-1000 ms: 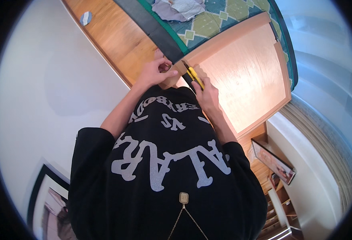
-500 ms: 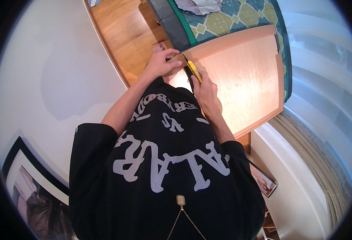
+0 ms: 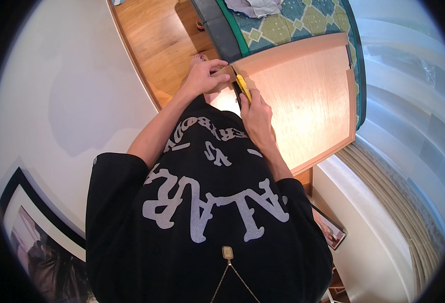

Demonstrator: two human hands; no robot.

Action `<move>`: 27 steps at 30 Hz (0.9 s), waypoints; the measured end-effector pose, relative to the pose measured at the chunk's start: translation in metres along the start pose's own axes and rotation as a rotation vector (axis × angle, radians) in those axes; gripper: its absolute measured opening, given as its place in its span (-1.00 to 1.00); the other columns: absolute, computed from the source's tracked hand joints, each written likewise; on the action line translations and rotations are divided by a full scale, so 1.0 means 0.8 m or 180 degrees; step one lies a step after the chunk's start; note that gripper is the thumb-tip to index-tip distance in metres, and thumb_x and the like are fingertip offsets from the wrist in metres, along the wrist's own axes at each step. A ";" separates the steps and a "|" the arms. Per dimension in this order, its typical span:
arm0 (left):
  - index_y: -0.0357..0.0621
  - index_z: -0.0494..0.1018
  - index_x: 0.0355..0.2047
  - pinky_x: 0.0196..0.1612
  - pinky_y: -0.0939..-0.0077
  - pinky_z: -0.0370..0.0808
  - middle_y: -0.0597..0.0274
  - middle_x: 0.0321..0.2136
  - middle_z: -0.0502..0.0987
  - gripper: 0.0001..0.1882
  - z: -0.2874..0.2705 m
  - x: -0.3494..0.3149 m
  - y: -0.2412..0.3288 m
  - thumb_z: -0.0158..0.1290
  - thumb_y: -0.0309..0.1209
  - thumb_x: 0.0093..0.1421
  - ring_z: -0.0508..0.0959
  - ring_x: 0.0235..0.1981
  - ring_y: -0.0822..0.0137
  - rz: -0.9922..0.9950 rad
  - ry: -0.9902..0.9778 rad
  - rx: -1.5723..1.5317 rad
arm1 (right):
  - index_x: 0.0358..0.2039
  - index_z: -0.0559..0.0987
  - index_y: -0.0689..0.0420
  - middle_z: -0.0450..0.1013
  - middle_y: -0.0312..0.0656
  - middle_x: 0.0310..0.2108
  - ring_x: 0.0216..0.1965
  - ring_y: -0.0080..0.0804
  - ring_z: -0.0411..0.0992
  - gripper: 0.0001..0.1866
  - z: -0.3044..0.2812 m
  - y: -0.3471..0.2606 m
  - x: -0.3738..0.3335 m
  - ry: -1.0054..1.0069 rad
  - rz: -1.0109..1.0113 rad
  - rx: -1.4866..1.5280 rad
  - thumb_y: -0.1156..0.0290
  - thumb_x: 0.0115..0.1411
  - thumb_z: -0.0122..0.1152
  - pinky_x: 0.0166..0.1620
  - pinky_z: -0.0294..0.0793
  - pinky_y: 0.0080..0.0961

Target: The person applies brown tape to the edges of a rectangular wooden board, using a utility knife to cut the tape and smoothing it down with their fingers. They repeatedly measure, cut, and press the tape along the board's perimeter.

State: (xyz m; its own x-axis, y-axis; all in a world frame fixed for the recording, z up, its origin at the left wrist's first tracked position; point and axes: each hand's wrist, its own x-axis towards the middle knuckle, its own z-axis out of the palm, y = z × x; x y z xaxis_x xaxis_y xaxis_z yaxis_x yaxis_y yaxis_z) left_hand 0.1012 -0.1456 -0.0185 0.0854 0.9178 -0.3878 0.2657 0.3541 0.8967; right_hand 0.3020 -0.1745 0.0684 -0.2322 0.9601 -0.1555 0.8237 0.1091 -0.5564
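A pale wooden panel (image 3: 306,103) with brown tape (image 3: 293,49) along its edges lies in front of me, to the right. My left hand (image 3: 203,79) is at the panel's near left corner, thumb and fingers pinching a loose brown flap of that tape. In my right hand (image 3: 256,112) is a yellow utility knife (image 3: 243,89), tilted up and left. Its dark tip meets the tape beside my left fingertips; whether the blade is cutting in cannot be made out. Below the knife a dark strip runs along the panel's left edge.
Beyond the panel is a bed with a green patterned cover (image 3: 283,30) and crumpled grey cloth (image 3: 255,6). A white wall (image 3: 88,86) rises at left, with a framed picture (image 3: 40,242). Sheer curtains (image 3: 404,76) hang at right. Wooden floor (image 3: 154,35) shows far left.
The right hand and knife have shifted very slightly up and left, along with a small shift of the whole view. My left hand keeps its place on the tape.
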 end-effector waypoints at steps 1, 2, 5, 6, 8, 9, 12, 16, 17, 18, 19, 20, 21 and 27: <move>-0.20 0.52 0.04 -0.03 0.41 0.51 0.11 -0.11 0.62 -0.50 0.000 0.000 0.001 0.30 -0.28 0.12 0.61 -0.07 0.20 0.0002 -0.0014 -0.0040 | -0.21 0.37 0.19 0.52 0.16 -0.41 -0.48 0.23 0.50 -0.79 -0.001 -0.001 -0.001 0.0001 0.0000 0.0009 0.34 0.30 0.13 -0.45 0.51 -0.01; -0.21 0.52 0.04 -0.03 0.41 0.51 0.11 -0.11 0.62 -0.51 -0.001 -0.001 0.002 0.29 -0.29 0.12 0.61 -0.06 0.20 0.0005 -0.0031 -0.0082 | -0.22 0.37 0.19 0.51 0.16 -0.41 -0.47 0.23 0.50 -0.80 -0.002 -0.001 -0.003 0.0003 0.0004 0.0015 0.34 0.30 0.12 -0.45 0.51 -0.01; -0.23 0.52 0.04 -0.03 0.41 0.51 0.10 -0.11 0.62 -0.52 -0.001 -0.004 0.009 0.29 -0.30 0.13 0.61 -0.05 0.20 -0.0008 0.0025 -0.0072 | -0.22 0.37 0.18 0.51 0.15 -0.42 -0.45 0.22 0.50 -0.80 -0.006 -0.001 -0.014 0.0021 0.0067 0.0040 0.34 0.30 0.12 -0.44 0.50 -0.02; -0.23 0.52 0.04 -0.03 0.41 0.51 0.10 -0.11 0.62 -0.52 -0.001 -0.003 0.007 0.28 -0.31 0.13 0.61 -0.05 0.20 0.0015 0.0028 -0.0002 | -0.21 0.37 0.18 0.51 0.15 -0.42 -0.44 0.22 0.50 -0.80 -0.007 0.000 -0.017 -0.0014 0.0111 0.0007 0.34 0.30 0.13 -0.43 0.50 -0.02; -0.23 0.53 0.04 -0.03 0.41 0.51 0.09 -0.12 0.61 -0.53 -0.001 0.000 0.001 0.28 -0.31 0.13 0.61 -0.04 0.19 0.0062 0.0036 0.0136 | -0.21 0.38 0.18 0.50 0.16 -0.41 -0.43 0.22 0.50 -0.80 -0.006 0.007 -0.023 -0.0084 0.0196 -0.0061 0.34 0.30 0.13 -0.42 0.50 -0.02; -0.23 0.53 0.03 -0.04 0.41 0.51 0.09 -0.12 0.61 -0.53 0.000 0.000 0.001 0.28 -0.31 0.13 0.61 -0.05 0.19 0.0068 0.0040 0.0125 | -0.20 0.38 0.18 0.50 0.15 -0.42 -0.43 0.22 0.50 -0.79 -0.005 0.009 -0.026 -0.0078 0.0204 -0.0055 0.34 0.30 0.13 -0.41 0.50 -0.02; -0.22 0.54 0.02 -0.04 0.40 0.50 0.10 -0.13 0.61 -0.54 -0.001 -0.003 0.005 0.29 -0.31 0.13 0.61 -0.05 0.19 0.0077 0.0053 0.0108 | -0.17 0.40 0.18 0.50 0.14 -0.42 -0.42 0.22 0.50 -0.79 -0.004 0.014 -0.034 -0.0053 0.0225 0.0001 0.33 0.30 0.12 -0.40 0.50 0.00; -0.20 0.54 0.02 -0.04 0.40 0.50 0.11 -0.14 0.60 -0.55 0.000 -0.005 0.011 0.28 -0.31 0.13 0.61 -0.07 0.19 0.0094 0.0059 0.0040 | -0.08 0.41 0.17 0.51 0.14 -0.37 -0.40 0.19 0.52 -0.75 -0.007 0.026 -0.044 -0.0222 0.0298 -0.0023 0.34 0.30 0.11 -0.39 0.52 -0.05; -0.20 0.55 0.02 -0.03 0.41 0.50 0.12 -0.14 0.60 -0.56 -0.001 -0.006 0.012 0.28 -0.32 0.13 0.60 -0.07 0.20 0.0099 0.0067 0.0006 | -0.05 0.41 0.17 0.51 0.14 -0.35 -0.40 0.19 0.53 -0.73 -0.009 0.029 -0.046 -0.0324 0.0321 -0.0073 0.35 0.30 0.11 -0.38 0.52 -0.07; -0.20 0.54 0.02 -0.02 0.40 0.49 0.12 -0.14 0.60 -0.55 -0.001 -0.006 0.011 0.28 -0.32 0.14 0.59 -0.06 0.20 0.0072 0.0040 -0.0007 | -0.03 0.40 0.17 0.52 0.14 -0.32 -0.39 0.18 0.53 -0.73 -0.013 0.031 -0.048 -0.0311 0.0393 -0.0007 0.36 0.30 0.11 -0.37 0.53 -0.08; -0.19 0.54 0.03 -0.01 0.40 0.49 0.12 -0.14 0.59 -0.55 -0.001 -0.007 0.010 0.27 -0.32 0.14 0.59 -0.06 0.21 0.0044 0.0013 -0.0022 | -0.01 0.39 0.17 0.52 0.15 -0.28 -0.38 0.17 0.54 -0.72 -0.017 0.031 -0.050 -0.0298 0.0464 0.0057 0.38 0.30 0.11 -0.36 0.54 -0.09; -0.19 0.53 0.03 0.00 0.39 0.48 0.12 -0.13 0.59 -0.55 -0.002 -0.007 0.009 0.27 -0.33 0.14 0.58 -0.05 0.21 0.0023 -0.0014 -0.0036 | 0.01 0.39 0.17 0.52 0.16 -0.25 -0.37 0.16 0.54 -0.70 -0.023 0.028 -0.048 -0.0279 0.0535 0.0121 0.39 0.30 0.11 -0.35 0.54 -0.10; -0.18 0.53 0.05 0.02 0.39 0.48 0.07 -0.11 0.59 -0.54 -0.002 -0.006 0.008 0.27 -0.32 0.13 0.57 -0.02 0.19 0.0064 -0.0028 -0.0048 | 0.00 0.40 0.19 0.54 0.14 -0.27 -0.36 0.13 0.56 -0.72 -0.027 0.023 -0.042 -0.0186 0.0624 0.0553 0.39 0.31 0.10 -0.32 0.54 -0.14; -0.15 0.51 0.09 0.07 0.41 0.46 0.04 -0.06 0.59 -0.53 -0.008 -0.006 0.003 0.26 -0.35 0.15 0.55 0.07 0.20 0.0040 -0.0207 -0.0445 | 0.18 0.40 0.14 0.50 0.21 -0.04 -0.06 0.13 0.53 -0.58 -0.031 0.024 0.005 -0.0222 -0.0044 0.0502 0.48 0.31 0.07 -0.06 0.53 -0.21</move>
State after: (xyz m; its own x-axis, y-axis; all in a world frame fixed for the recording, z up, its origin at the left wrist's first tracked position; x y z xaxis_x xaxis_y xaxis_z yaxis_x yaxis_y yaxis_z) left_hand 0.0954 -0.1482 -0.0128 0.1512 0.9103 -0.3853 0.1284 0.3683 0.9208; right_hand 0.3301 -0.1617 0.0774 -0.2829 0.9380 -0.2001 0.7301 0.0753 -0.6792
